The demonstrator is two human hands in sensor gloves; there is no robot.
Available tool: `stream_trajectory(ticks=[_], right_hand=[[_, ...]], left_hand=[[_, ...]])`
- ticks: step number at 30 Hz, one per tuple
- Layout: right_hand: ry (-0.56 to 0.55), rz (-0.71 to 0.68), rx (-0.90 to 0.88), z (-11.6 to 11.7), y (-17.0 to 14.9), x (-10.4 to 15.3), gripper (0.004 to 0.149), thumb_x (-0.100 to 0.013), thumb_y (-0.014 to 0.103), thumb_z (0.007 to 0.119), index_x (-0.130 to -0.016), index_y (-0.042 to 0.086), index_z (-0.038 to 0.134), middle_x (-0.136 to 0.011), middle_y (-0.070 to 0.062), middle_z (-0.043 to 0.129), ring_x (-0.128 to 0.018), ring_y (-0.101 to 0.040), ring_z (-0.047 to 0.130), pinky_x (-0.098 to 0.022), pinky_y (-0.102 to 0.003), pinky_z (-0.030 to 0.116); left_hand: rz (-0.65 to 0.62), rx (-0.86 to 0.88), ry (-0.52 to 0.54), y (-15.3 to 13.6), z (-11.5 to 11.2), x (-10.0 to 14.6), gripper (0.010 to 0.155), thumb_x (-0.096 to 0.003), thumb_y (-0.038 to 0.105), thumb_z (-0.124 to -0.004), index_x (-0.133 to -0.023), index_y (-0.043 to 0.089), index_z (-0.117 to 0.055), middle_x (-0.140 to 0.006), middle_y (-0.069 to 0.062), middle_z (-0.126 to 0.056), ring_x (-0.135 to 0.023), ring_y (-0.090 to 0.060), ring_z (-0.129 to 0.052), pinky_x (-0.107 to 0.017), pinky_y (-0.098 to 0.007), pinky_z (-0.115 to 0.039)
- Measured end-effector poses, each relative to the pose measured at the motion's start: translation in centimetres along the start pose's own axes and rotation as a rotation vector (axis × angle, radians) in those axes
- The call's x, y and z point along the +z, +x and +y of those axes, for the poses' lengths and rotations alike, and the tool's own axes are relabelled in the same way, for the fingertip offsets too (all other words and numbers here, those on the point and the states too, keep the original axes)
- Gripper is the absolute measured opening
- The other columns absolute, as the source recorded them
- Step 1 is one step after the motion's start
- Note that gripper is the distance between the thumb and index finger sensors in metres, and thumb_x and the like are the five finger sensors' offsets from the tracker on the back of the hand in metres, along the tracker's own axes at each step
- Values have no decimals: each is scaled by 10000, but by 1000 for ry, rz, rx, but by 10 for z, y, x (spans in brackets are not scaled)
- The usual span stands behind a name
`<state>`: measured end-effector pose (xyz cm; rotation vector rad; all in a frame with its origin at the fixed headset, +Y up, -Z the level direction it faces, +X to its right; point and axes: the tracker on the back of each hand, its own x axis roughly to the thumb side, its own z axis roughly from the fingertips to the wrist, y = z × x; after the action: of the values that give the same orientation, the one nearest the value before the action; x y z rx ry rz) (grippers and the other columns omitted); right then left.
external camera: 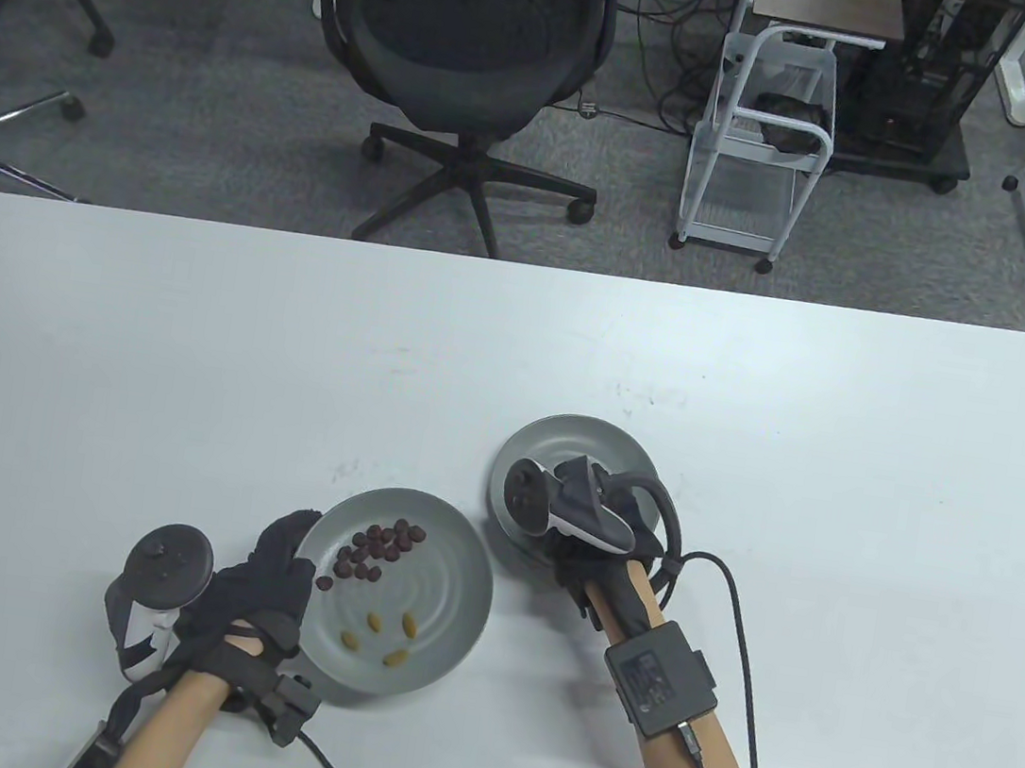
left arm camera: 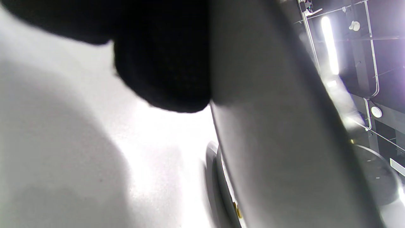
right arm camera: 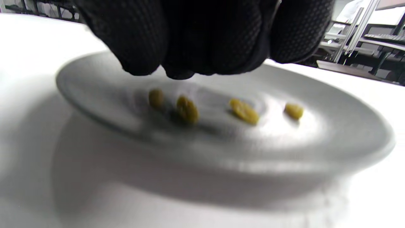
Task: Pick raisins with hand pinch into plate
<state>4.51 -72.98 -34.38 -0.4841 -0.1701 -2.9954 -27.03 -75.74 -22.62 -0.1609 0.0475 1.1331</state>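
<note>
My left hand (external camera: 255, 591) gripping the rim of the near plate (external camera: 441, 622) at the counter's (external camera: 195, 339) front edge, dark pieces (external camera: 376, 554) and yellow raisins (external camera: 382, 634) inside, my right hand (external camera: 593, 519) over the second plate (external camera: 563, 434), fingertips (right arm camera: 177, 68) bunched together above four raisins (right arm camera: 243, 111), anything pinched I cannot tell.

Knitted black cloth glove (right arm camera: 202, 34), coarse mesh weave, matt. Just under its fingertips (right arm camera: 139, 60) sits a smooth grey plate (right arm camera: 348, 126) with soft sheen; wrinkled yellow-green raisins (right arm camera: 243, 111) look faintly glossy. Table (external camera: 195, 339): smooth, matt white.
</note>
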Motion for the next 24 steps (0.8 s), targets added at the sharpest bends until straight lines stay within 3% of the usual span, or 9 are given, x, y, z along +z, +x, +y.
stream_trajectory(ticks=[6,12,15,17,24], right_hand=[[-148,-46,-40,-51,21,28,435,-501,386,841,-873,161,860,-778,-99,877,-560,-290,913,-609,-583,754],[-172,-211,-14,-86,72,67,438,-508,399,834,-872,159,868,-778,-102,881,-558,-293,914,-613,-582,751],[-134,-335,-12,-86,97,79,430,-510,395,832,-868,161,872,-776,-100,883,-557,-295,913,-618,-583,748],[-43,-447,-11,-80,112,83,428,-514,396,828,-870,161,870,-776,-101,883,-555,-293,914,-618,-582,749],[67,-451,71,-62,131,84,461,-532,415,791,-896,139,856,-798,-123,869,-575,-317,903,-625,-599,729]], left_hand=[[0,0,0,0,0,0,610,-481,299,-671,-1063,178,-538,-788,-130,-883,-192,-192,-1061,-91,-330,-919],[-1,-1,1,0,0,0,610,-481,299,-671,-1064,176,-537,-788,-130,-883,-194,-191,-1060,-92,-329,-919],[0,-1,1,0,0,1,611,-481,299,-671,-1064,176,-536,-788,-129,-883,-193,-192,-1060,-92,-329,-919],[0,1,1,0,0,1,610,-481,299,-672,-1064,175,-538,-786,-132,-884,-192,-193,-1060,-92,-330,-919],[-3,-2,-3,0,0,1,610,-481,299,-671,-1063,177,-539,-786,-129,-885,-191,-190,-1061,-91,-329,-919]])
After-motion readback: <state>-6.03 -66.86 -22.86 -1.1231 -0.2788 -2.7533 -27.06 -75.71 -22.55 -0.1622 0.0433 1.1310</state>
